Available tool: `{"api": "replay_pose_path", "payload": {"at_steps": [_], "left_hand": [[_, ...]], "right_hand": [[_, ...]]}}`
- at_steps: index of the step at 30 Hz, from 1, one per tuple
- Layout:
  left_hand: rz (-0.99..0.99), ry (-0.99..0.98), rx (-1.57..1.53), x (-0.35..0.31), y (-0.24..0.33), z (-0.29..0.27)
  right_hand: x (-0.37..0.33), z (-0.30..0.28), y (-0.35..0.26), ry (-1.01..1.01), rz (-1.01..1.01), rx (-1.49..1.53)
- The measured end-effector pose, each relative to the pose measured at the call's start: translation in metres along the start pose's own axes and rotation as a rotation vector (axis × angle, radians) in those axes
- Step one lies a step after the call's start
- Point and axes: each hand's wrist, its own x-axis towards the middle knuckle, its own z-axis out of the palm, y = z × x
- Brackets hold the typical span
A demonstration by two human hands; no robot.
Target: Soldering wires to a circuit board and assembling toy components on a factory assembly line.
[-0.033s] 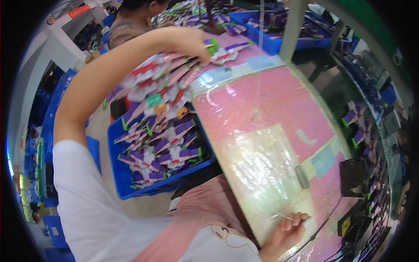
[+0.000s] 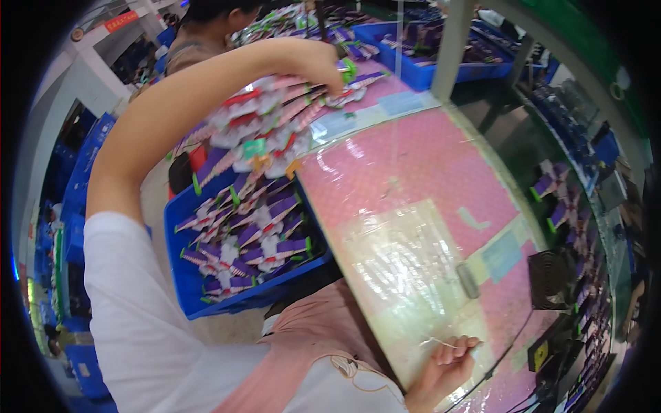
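Over the far left corner of the pink dotted counter (image 2: 441, 172), at about 11 o'clock, my left hand (image 2: 318, 63) is clenched on a fanned bunch of purple, red and white carded packets with green tabs (image 2: 265, 131). The bunch hangs from my grip and trails down toward 8 o'clock, above the blue plastic bin (image 2: 180, 275) beside the counter.

That bin holds a loose heap of similar purple and white packets (image 2: 251, 237), so I judge a good share of the stock is unhandled. More blue bins of packets (image 2: 441, 51) sit past the counter at 12 o'clock. The clear glossy sheet (image 2: 406, 268) taped on the counter's near part lies bare, with nothing laid out on it.

At 5 o'clock, my right hand (image 2: 451, 358) rests at the counter's near edge, fingers curled shut around a thin pale wire-like strand (image 2: 437, 341); I cannot tell just what it is. A small black fan (image 2: 551, 279) stands at 3 o'clock. Another person (image 2: 206, 27) works at 12 o'clock, beyond my raised arm.
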Motion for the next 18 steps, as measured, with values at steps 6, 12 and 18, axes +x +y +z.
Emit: {"api": "replay_pose_path", "payload": {"at_steps": [6, 12, 18], "left_hand": [[0.057, 0.001, 0.376, 0.131, 0.094, 0.0], [-0.063, 0.174, 0.258, 0.194, 0.133, 0.059], [-0.024, 0.055, 0.255, 0.184, 0.161, 0.078]], "right_hand": [[-0.004, 0.009, 0.001, 0.121, 0.015, 0.052], [-0.014, 0.019, -0.027, 0.124, 0.104, -0.101], [-0.018, 0.013, -0.024, 0.052, 0.104, -0.13]]}}
